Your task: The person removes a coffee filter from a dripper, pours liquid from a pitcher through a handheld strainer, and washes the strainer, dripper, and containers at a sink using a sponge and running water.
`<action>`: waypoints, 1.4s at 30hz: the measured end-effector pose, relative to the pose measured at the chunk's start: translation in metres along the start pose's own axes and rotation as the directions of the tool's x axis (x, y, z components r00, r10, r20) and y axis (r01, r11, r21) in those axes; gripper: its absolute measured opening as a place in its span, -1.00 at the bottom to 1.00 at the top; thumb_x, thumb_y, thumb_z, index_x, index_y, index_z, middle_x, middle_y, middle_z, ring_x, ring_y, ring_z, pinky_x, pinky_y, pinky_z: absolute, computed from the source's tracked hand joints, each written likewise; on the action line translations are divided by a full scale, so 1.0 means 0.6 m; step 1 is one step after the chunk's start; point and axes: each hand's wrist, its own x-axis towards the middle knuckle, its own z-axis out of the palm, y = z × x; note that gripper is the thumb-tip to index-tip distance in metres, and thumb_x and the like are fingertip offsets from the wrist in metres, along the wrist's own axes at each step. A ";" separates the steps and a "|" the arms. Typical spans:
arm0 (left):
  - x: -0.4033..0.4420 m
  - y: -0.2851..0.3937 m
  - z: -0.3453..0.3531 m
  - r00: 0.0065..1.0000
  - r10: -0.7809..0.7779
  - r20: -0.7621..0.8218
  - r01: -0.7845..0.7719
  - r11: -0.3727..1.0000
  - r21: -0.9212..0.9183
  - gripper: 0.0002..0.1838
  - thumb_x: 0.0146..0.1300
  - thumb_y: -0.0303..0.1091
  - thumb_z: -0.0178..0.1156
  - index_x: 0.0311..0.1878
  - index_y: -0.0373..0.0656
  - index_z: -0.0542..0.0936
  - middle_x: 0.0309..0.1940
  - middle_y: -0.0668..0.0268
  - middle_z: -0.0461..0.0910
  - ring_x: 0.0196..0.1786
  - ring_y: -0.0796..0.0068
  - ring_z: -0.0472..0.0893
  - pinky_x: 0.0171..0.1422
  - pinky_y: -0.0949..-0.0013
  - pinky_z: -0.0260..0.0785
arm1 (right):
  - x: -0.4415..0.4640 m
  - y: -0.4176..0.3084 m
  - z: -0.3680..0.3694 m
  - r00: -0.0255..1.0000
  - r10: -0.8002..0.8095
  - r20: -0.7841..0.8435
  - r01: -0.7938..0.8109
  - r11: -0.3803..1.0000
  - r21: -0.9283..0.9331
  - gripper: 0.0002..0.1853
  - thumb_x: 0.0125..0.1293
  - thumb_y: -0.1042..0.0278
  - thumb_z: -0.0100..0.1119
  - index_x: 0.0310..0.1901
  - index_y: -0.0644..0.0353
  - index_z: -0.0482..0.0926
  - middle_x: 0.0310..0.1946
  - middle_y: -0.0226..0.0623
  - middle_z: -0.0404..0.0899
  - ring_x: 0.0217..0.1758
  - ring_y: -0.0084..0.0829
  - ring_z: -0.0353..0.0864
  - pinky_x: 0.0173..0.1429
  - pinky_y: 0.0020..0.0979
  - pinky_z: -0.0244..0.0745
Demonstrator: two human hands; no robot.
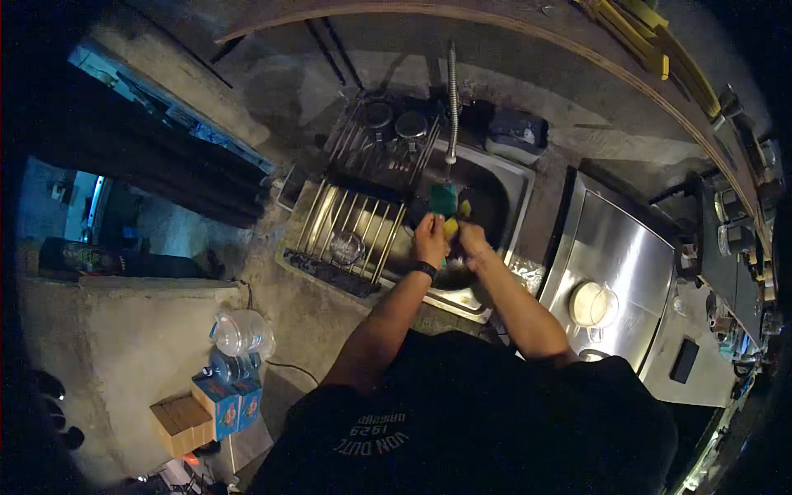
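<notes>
Both my hands are over the steel sink, under the hanging spring-neck faucet. My left hand, with a dark band at the wrist, is closed around a dark green piece that sticks up past the fingers. Close beside it, my right hand is closed at a yellow piece that shows between the two hands. More yellow sticks out above the right fingers. The green and yellow look like parts of a scrub sponge, but their exact shape is partly hidden by my fingers.
Left of the basin stands a dish rack with a clear glass dish; dark round pots sit behind. A grey tub is at the back. On the right, a pot rests on the steel stove top. A curved shelf overhangs.
</notes>
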 end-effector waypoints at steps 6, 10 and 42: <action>0.004 -0.048 0.009 0.835 0.548 -0.052 -0.419 0.693 0.586 -0.86 0.41 -0.26 0.07 -0.17 -0.10 0.52 -0.45 0.24 0.55 -0.55 0.19 0.51 -0.48 0.13 0.36 | -0.032 -0.032 0.037 0.896 -0.336 -0.290 0.016 0.678 -0.735 -0.46 0.36 -0.03 -0.02 -0.34 0.40 0.66 -0.31 0.05 0.66 -0.38 -0.12 0.61 -0.31 -0.16 0.47; -0.049 -0.005 0.015 0.821 0.554 0.140 -0.473 0.521 0.710 -0.87 0.36 -0.28 0.10 -0.15 -0.11 0.52 -0.38 0.22 0.57 -0.44 0.06 0.55 -0.34 0.05 0.39 | 0.101 0.024 -0.052 0.889 -0.436 -0.139 0.152 0.567 -0.810 -0.50 0.29 -0.11 0.01 -0.18 0.23 0.67 -0.24 0.04 0.68 -0.32 -0.06 0.66 -0.24 -0.15 0.52; 0.062 -0.056 -0.031 0.847 -0.334 0.414 0.531 0.584 -0.614 -0.44 0.20 0.25 0.29 -0.03 -0.07 0.59 -0.24 0.28 0.67 -0.30 0.41 0.62 -0.09 0.20 0.60 | 0.119 0.002 -0.077 0.935 -0.042 -0.353 -0.122 0.895 -0.429 -0.63 0.24 0.01 0.14 -0.12 0.11 0.67 -0.27 -0.20 0.67 -0.36 -0.25 0.60 -0.29 -0.32 0.46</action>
